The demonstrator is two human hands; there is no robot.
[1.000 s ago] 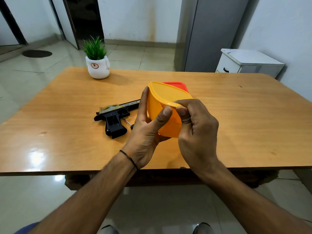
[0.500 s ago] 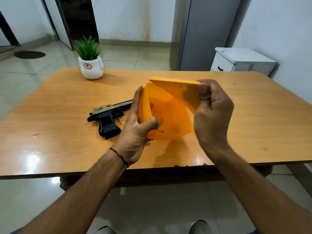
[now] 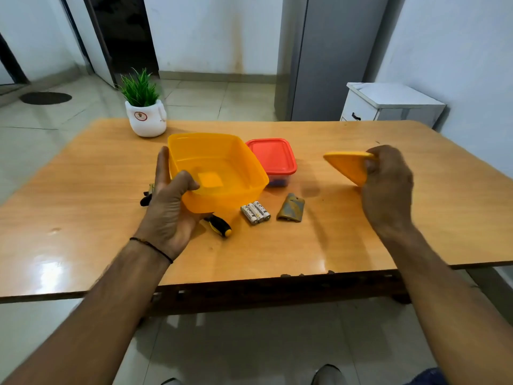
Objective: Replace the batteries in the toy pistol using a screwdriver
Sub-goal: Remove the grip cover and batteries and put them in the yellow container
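My left hand (image 3: pixel 169 207) grips the near left side of an open yellow plastic box (image 3: pixel 216 170), held just above the table; the box looks empty. My right hand (image 3: pixel 385 184) pinches the box's yellow lid (image 3: pixel 347 166), held off to the right. Three white batteries (image 3: pixel 255 212) lie side by side on the table in front of the box. A brownish battery cover (image 3: pixel 291 212) lies right of them. A black-and-yellow screwdriver handle (image 3: pixel 220 226) shows under the box. The toy pistol (image 3: pixel 147 195) is almost wholly hidden behind my left hand.
A closed box with a red lid (image 3: pixel 273 159) stands behind the yellow box. A white pot with a green plant (image 3: pixel 145 118) stands at the table's far left. The wooden table (image 3: pixel 83 218) has a near edge close to my arms. A white cabinet (image 3: pixel 388 107) stands beyond the table.
The lid has come off the yellow box; my right hand has carried it away to the right. My left hand has turned the box upright, uncovering the batteries, cover and screwdriver handle.
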